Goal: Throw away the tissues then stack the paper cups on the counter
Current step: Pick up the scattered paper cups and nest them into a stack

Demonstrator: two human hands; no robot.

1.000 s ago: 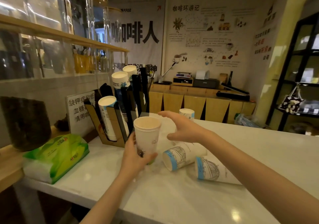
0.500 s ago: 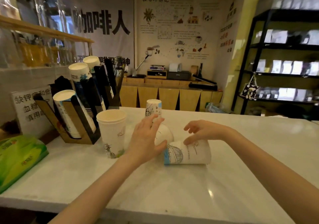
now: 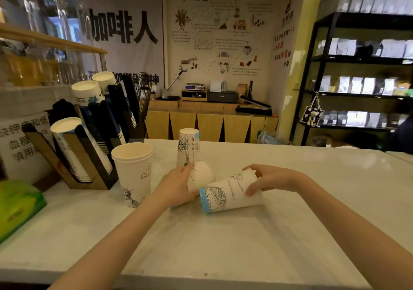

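Observation:
On the white counter (image 3: 223,245), an upright stack of white paper cups (image 3: 134,173) stands at the left. A single cup (image 3: 188,145) stands upside down behind the hands. Two cups lie on their sides in the middle. My left hand (image 3: 176,187) is closed around the left lying cup (image 3: 200,175), whose base points away from me. My right hand (image 3: 268,178) grips the base end of the right lying cup (image 3: 228,194), which has a blue rim. No tissues are in sight apart from a pack.
A slanted cardboard holder (image 3: 89,146) full of cup stacks stands at the back left, beside a printed sign (image 3: 20,142). A green tissue pack (image 3: 17,209) lies at the left edge. Dark shelving (image 3: 357,77) stands beyond the counter at the right.
My left hand let go of the upright cup stack and closed on one lying cup. My right hand took hold of the other lying cup. The camera turned right.

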